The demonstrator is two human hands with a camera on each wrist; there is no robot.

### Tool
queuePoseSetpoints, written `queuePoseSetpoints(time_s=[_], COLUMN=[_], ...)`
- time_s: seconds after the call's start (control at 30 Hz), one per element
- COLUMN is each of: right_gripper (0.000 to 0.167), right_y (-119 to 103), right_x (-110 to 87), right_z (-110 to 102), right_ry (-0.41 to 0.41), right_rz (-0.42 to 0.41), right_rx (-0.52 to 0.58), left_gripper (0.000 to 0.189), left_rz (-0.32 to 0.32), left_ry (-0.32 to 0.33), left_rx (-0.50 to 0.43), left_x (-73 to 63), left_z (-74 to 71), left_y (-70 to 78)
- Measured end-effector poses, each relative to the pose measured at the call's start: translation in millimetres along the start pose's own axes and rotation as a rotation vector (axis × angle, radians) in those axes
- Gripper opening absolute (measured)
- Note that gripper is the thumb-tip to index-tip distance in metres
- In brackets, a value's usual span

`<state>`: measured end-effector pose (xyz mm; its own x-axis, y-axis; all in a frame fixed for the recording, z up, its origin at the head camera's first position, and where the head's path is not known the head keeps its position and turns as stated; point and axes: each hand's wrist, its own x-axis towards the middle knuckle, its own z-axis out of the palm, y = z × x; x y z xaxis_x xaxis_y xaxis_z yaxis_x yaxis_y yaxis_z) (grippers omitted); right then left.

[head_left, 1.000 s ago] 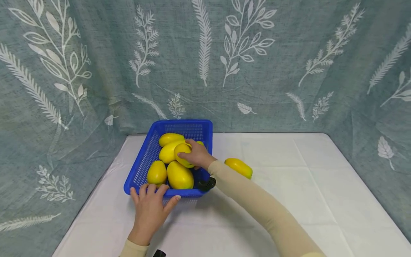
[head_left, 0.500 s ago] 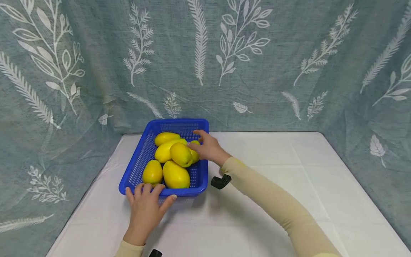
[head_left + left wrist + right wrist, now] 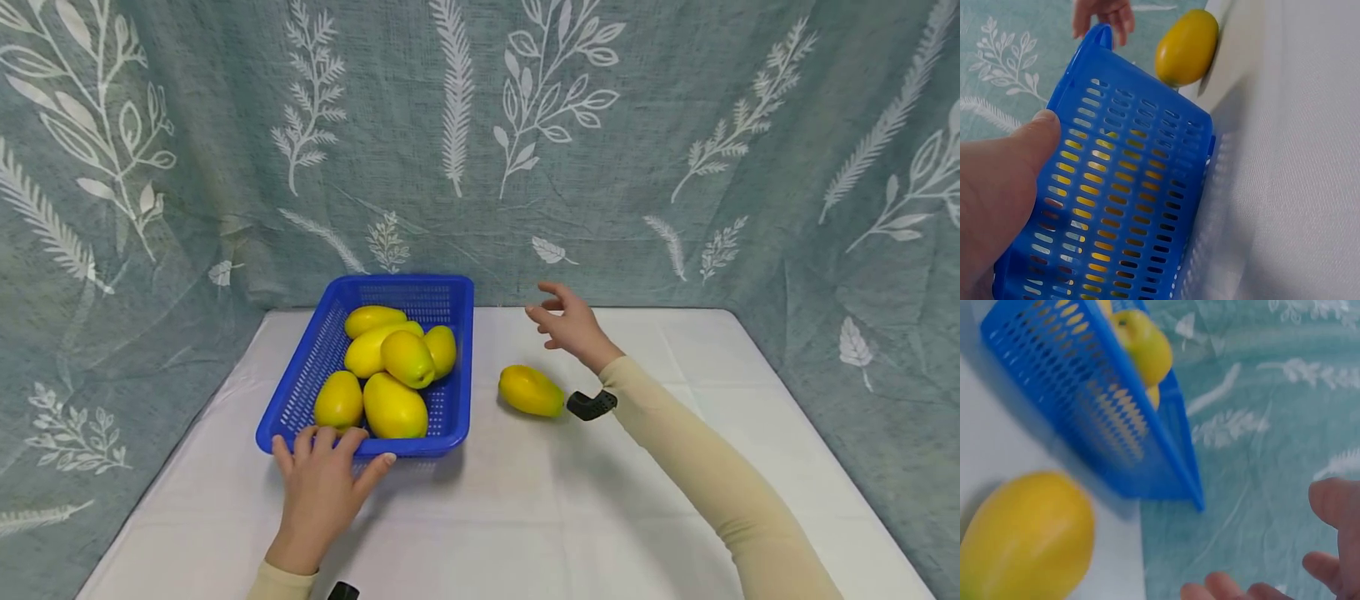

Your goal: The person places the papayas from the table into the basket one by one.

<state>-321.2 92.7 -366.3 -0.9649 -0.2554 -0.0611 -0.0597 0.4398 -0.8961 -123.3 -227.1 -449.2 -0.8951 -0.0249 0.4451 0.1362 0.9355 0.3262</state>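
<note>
A blue plastic basket (image 3: pixel 467 375) with slotted walls holds several yellow mangoes (image 3: pixel 395 406), one (image 3: pixel 408 358) lying on top of others. My left hand (image 3: pixel 318 496) grips the basket's near rim, fingers over the edge and thumb (image 3: pixel 1041 134) against the outer wall. Right of the basket, a single yellow mango (image 3: pixel 531 391) with a greenish end lies on the table. Beyond that mango and above the table hangs my right hand (image 3: pixel 573 323), its fingers loosely spread and holding nothing. Part of it shows at the edge of the right wrist view.
White cloth covers the table (image 3: pixel 652 483). Behind and at both sides hangs a green-grey curtain (image 3: pixel 420 150) with white leaf prints. The basket stands left of the middle, near the table's back edge. A black camera mount (image 3: pixel 591 406) sits at the right wrist.
My right hand has let go of a mango inside the basket and moved out to the right, uncovering the mango on the table. My left hand stays on the rim.
</note>
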Motion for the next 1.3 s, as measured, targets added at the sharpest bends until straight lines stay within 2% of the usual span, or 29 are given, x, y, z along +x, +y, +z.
queuePoseSetpoints(time_s=[0.23,0.4,0.7,0.87,1.1,1.3], right_gripper=[0.065,0.065,0.062,0.066,0.068,0.065], right_y=[24,34,46,56,61,62], right_x=[-1.7,-1.9,-3.4,-3.7,-8.5,-9.0], right_z=[-2,2,8,13,19,22], right_ry=[0.01,-0.004,-0.051,-0.134,-0.298,-0.357], right_rz=[0.043,0.06,0.074,0.088,0.03,-0.003], right_rx=[-0.009,-0.055,-0.114,-0.197,-0.27,-0.356], left_gripper=[0.043,0.044,0.043,0.042,0.043,0.043], left_rz=[-0.008,-0.018,0.012,0.016,0.017,0.013], left_ry=[-0.012,-0.015,0.043,0.051,0.058,0.047], left_rx=[0.013,0.013,-0.005,-0.007,-0.007,-0.007], left_x=[-0.2,-3.2,-4.8,-3.6,-3.7,-2.3], left_z=[-1.4,0.4,2.3,2.9,3.5,3.2], left_y=[-4.0,-3.6,-3.5,-3.0,-2.8,-0.5])
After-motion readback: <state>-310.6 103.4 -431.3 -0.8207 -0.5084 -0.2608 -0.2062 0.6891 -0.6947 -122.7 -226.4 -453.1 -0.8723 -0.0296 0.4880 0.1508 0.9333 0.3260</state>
